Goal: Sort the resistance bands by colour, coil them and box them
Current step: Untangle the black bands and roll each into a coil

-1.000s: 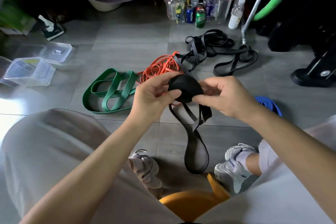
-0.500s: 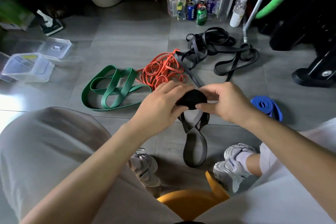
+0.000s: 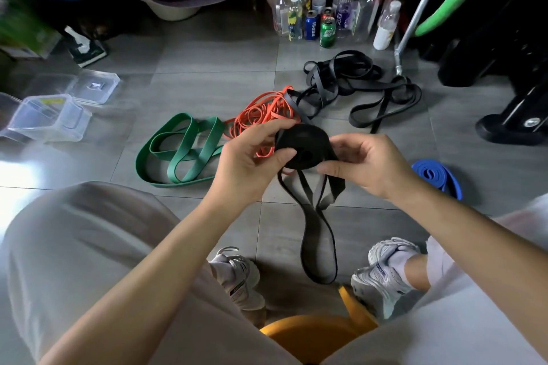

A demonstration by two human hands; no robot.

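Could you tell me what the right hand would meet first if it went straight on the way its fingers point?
The right hand points leftward at the black coil it pinches; just beyond that, probably the left hand, which holds the same coil.

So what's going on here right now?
A person holds a partly coiled black band: the left hand grips the coil, the right hand pinches its edge, and the loose tail hangs in a loop. A green band, orange bands and other black bands lie uncoiled on the floor, a blue band lies rolled up, clear boxes sit at the left.
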